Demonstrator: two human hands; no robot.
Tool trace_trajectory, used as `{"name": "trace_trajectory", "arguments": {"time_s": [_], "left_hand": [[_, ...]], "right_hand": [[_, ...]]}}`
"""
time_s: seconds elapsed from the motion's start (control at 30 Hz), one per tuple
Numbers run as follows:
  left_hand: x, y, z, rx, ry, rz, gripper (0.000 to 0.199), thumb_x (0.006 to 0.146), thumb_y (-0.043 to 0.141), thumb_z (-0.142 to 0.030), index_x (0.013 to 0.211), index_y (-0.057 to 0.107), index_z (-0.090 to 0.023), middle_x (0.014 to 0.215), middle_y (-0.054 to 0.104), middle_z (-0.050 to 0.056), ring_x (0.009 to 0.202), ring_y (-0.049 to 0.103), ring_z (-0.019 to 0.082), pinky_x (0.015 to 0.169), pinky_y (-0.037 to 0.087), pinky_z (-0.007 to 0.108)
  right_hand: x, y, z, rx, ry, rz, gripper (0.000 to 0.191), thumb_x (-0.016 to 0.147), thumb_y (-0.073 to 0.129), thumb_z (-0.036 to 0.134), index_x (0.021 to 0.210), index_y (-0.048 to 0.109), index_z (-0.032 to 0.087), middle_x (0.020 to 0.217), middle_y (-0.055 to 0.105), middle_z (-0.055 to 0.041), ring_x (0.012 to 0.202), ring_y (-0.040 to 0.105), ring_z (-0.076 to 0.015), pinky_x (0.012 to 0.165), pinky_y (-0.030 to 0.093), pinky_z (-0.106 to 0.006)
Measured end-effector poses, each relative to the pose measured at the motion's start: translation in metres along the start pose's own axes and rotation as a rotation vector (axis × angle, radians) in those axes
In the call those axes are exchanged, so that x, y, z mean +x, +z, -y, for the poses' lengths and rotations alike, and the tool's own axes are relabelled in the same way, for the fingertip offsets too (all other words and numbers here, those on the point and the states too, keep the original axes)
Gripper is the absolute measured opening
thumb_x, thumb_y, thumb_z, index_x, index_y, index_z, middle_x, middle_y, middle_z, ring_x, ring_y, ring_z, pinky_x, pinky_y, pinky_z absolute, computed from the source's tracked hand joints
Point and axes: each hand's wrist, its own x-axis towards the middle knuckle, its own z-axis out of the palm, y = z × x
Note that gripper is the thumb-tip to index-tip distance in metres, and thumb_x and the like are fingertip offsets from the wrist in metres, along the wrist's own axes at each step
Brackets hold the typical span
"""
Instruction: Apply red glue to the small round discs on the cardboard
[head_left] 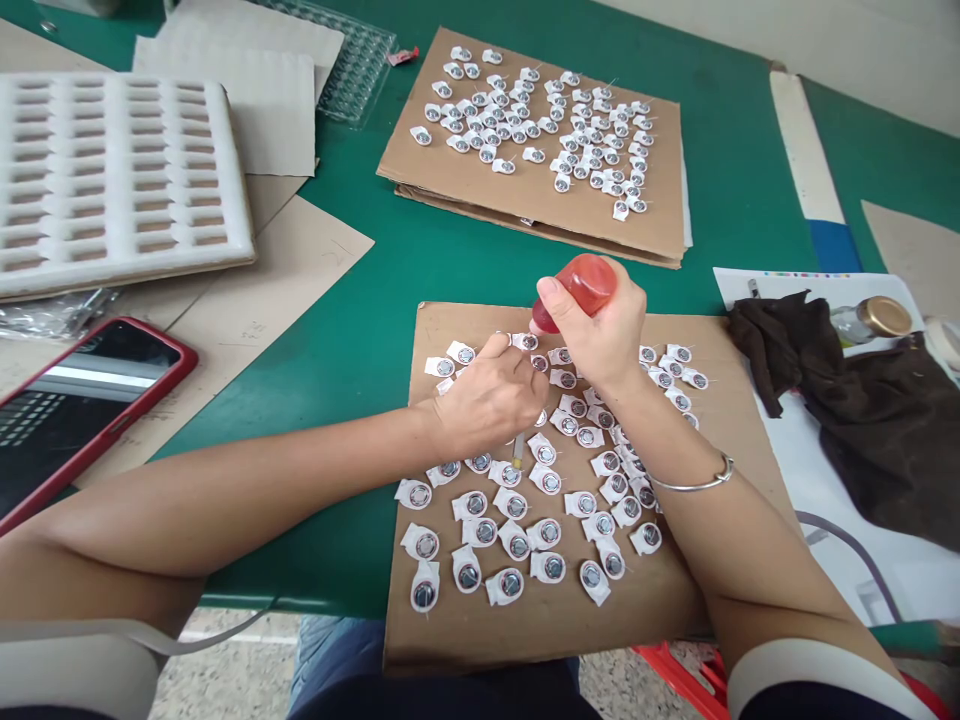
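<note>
My right hand point(615, 325) is wrapped round a red squeeze bottle point(589, 282), tilted with its narrow end down to the left. My left hand point(495, 385) is closed, its fingertips low over the cardboard sheet point(720, 400), close to the bottle's lower end. From the little-finger side of that hand juts a thin clear stick point(518, 452) with a yellow end; its other end is hidden. Around both hands lie many small round metallic discs, each with a white paper-like tab, such as one disc point(512, 503) near the stick. What my left fingertips touch is hidden.
A second cardboard stack point(420, 100) bears more discs at the back. To the left are a white slotted tray point(120, 170) and a red-cased phone point(90, 400). Dark cloth point(885, 430) and a gold-lidded jar point(885, 317) lie right, on white paper. The table point(315, 330) is green.
</note>
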Motion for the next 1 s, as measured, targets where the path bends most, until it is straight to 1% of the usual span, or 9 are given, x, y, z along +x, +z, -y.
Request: {"name": "trace_trajectory", "arguments": {"time_s": [0.07, 0.23, 0.37, 0.57, 0.77, 0.9, 1.0], "left_hand": [[0.0000, 0.0001, 0.0002, 0.000, -0.001, -0.006, 0.027, 0.081, 0.039, 0.001, 0.061, 0.050, -0.013, 0.060, 0.054, 0.006, 0.057, 0.048, 0.016, 0.062, 0.032, 0.033], [-0.0002, -0.0011, 0.0006, -0.010, -0.008, 0.035, 0.029, 0.082, 0.038, 0.001, 0.064, 0.055, -0.013, 0.064, 0.057, 0.006, 0.060, 0.050, 0.016, 0.063, 0.033, 0.032], [-0.0003, -0.0012, 0.0007, -0.021, -0.014, 0.035, 0.030, 0.082, 0.037, 0.001, 0.064, 0.056, -0.013, 0.065, 0.058, 0.007, 0.061, 0.051, 0.017, 0.062, 0.034, 0.033], [-0.0009, -0.0013, 0.0014, -0.071, -0.027, 0.081, 0.030, 0.083, 0.037, 0.001, 0.066, 0.057, -0.013, 0.068, 0.060, 0.008, 0.063, 0.051, 0.017, 0.064, 0.035, 0.035], [-0.0027, 0.0026, 0.0025, -0.062, -0.012, 0.015, 0.026, 0.082, 0.040, 0.002, 0.065, 0.054, -0.012, 0.063, 0.058, 0.007, 0.062, 0.049, 0.015, 0.064, 0.033, 0.034], [-0.0015, 0.0016, 0.0054, -0.053, -0.017, 0.004, 0.025, 0.082, 0.040, -0.001, 0.063, 0.051, -0.014, 0.061, 0.056, 0.005, 0.062, 0.047, 0.015, 0.064, 0.032, 0.033], [0.0001, -0.0013, 0.0099, -0.092, -0.030, 0.017, 0.024, 0.082, 0.041, -0.004, 0.061, 0.047, -0.015, 0.059, 0.054, 0.003, 0.059, 0.045, 0.014, 0.063, 0.031, 0.033]], "right_hand": [[0.0001, 0.0002, -0.0008, 0.003, 0.001, 0.000, 0.041, 0.079, 0.054, 0.060, 0.072, 0.052, 0.020, 0.067, 0.058, -0.0019, 0.060, 0.052, -0.0126, 0.064, 0.047, -0.033], [0.0008, 0.0012, -0.0044, 0.027, 0.002, -0.004, 0.041, 0.080, 0.054, 0.060, 0.074, 0.052, 0.019, 0.067, 0.058, -0.0020, 0.060, 0.052, -0.0125, 0.064, 0.047, -0.033], [0.0016, 0.0012, -0.0068, 0.025, -0.004, -0.011, 0.041, 0.080, 0.054, 0.059, 0.075, 0.052, 0.019, 0.068, 0.058, -0.0017, 0.060, 0.052, -0.0122, 0.063, 0.047, -0.033], [0.0029, 0.0006, -0.0081, 0.006, -0.004, -0.024, 0.042, 0.080, 0.053, 0.060, 0.075, 0.053, 0.019, 0.068, 0.057, -0.0018, 0.061, 0.053, -0.0124, 0.065, 0.048, -0.033], [0.0035, 0.0014, -0.0102, 0.002, 0.016, -0.024, 0.042, 0.079, 0.054, 0.061, 0.079, 0.054, 0.019, 0.070, 0.058, -0.0029, 0.065, 0.056, -0.0143, 0.068, 0.050, -0.035], [0.0035, 0.0003, -0.0090, -0.009, -0.003, -0.015, 0.041, 0.079, 0.054, 0.060, 0.081, 0.054, 0.019, 0.075, 0.060, -0.0040, 0.068, 0.056, -0.0149, 0.069, 0.050, -0.035], [0.0036, -0.0012, -0.0065, -0.037, -0.015, -0.022, 0.041, 0.080, 0.053, 0.061, 0.080, 0.053, 0.019, 0.074, 0.060, -0.0040, 0.066, 0.055, -0.0146, 0.068, 0.050, -0.035]]}}
